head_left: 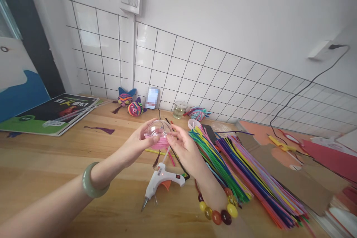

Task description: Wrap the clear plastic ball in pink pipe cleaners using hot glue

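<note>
Between my two hands is a clear plastic ball point(156, 127) with pink pipe cleaner point(157, 142) wound round its lower part. My left hand point(139, 139) grips the ball from the left, thumb across its front. My right hand point(182, 143) is closed at the ball's right side, with thumb and fingertips against the pink winding. Below the hands a white glue gun point(160, 180) lies on the table, nozzle pointing toward me, a glue stick point(166, 154) in its back end. A dark tassel point(156, 160) lies just behind the gun.
Bundles of coloured pipe cleaners point(259, 178) lie at the right, near yellow-handled pliers point(279, 144) and cardboard point(292, 174). Several decorated balls point(136, 108), a phone point(152, 97) and a glass jar point(180, 109) stand by the wall grid. A purple tassel point(104, 130) and a book point(55, 113) are left.
</note>
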`<state>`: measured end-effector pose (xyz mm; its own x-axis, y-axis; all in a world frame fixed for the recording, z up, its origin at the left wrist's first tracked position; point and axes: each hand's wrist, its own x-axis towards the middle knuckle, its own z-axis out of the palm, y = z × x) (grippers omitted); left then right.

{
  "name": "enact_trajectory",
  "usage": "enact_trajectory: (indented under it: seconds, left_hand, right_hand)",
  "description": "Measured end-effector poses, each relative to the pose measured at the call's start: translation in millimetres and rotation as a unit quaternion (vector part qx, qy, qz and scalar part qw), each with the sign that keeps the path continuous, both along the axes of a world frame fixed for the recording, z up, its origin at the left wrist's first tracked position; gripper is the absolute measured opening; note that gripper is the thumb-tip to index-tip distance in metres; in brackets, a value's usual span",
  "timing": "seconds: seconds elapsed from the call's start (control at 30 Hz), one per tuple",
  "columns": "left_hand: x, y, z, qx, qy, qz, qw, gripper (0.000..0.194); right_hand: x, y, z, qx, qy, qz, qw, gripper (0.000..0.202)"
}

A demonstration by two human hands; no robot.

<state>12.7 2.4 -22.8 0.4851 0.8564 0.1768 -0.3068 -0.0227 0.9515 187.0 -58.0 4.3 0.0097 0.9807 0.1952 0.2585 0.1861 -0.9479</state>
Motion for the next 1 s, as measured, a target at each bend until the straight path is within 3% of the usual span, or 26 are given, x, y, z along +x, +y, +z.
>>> enact_trajectory:
  seconds: [0.27,0.67,1.0]
  left_hand:
    - [-1.7,-1.5,5.7,0.001,0.004,-0.014,1.000,0.089]
    - [-3.8,-5.5,18.3,0.053,0.079,0.018,0.995,0.065]
    - [-4.5,-4.6,16.5,0.031,0.082,0.041,0.995,0.090]
  right_hand:
    - [-2.2,-1.5,2.0,0.011,0.021,0.009,1.000,0.053]
    - [-4.1,-3.2,-7.6,0.044,-0.037,-0.017,0.998,0.056]
    - [-7.3,-4.6,-3.2,0.046,-0.020,-0.014,0.999,0.052]
